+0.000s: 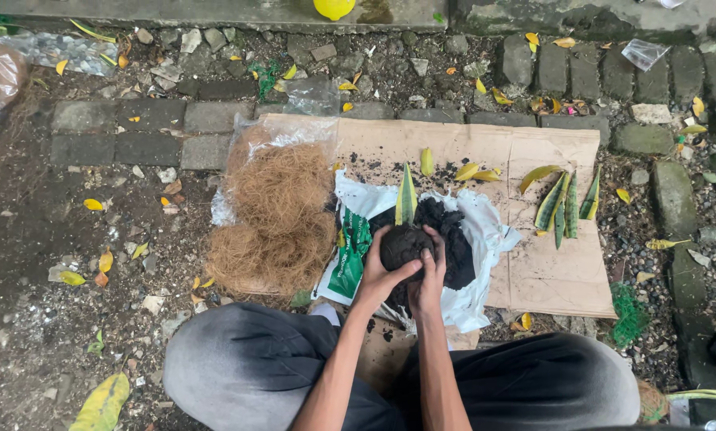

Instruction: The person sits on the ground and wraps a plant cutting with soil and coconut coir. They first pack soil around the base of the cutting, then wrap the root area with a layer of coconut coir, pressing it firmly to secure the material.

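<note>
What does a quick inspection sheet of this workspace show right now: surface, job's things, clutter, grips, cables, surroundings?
Surface: flattened brown cardboard laid over stone pavers, dusted with soil crumbs.
Job's things: dark soil ball with an upright striped snake-plant leaf rising from it, above a soil pile on an opened white plastic bag.
Clutter: coconut fibre heap to the left of the bag; spare snake-plant cuttings on the cardboard's right part; yellow fallen leaves scattered.
Grips: left hand and right hand both cupped around the soil ball.
Cables: nothing seen.
Surroundings: mossy pavers, gravel, plastic scraps, a yellow round object at the top edge.
</note>
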